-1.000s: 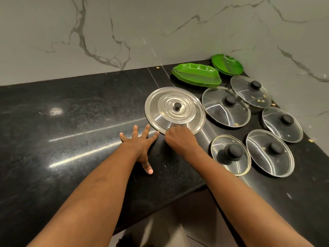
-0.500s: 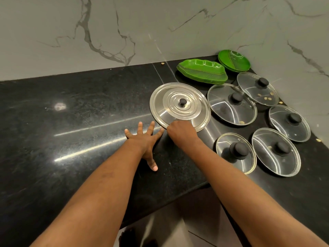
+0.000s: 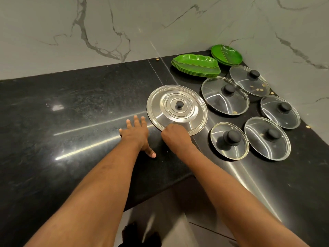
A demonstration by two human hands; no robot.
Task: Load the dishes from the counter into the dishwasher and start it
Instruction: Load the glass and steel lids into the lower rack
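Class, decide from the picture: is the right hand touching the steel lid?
Touching. The head view shows the right hand with its fingers curled over the near rim of the steel lid, with no gap between them.

Head camera looks steeply down onto counter (image 3: 71, 122).

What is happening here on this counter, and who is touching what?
A person is working at a black counter. The right hand has its fingers curled over the near rim of the steel lid, apparently to pick it up. The left hand rests flat on the counter beside the lid, fingers spread. Five glass lids and two stacks of green plates lie to the right, untouched. No dishwasher is in view.
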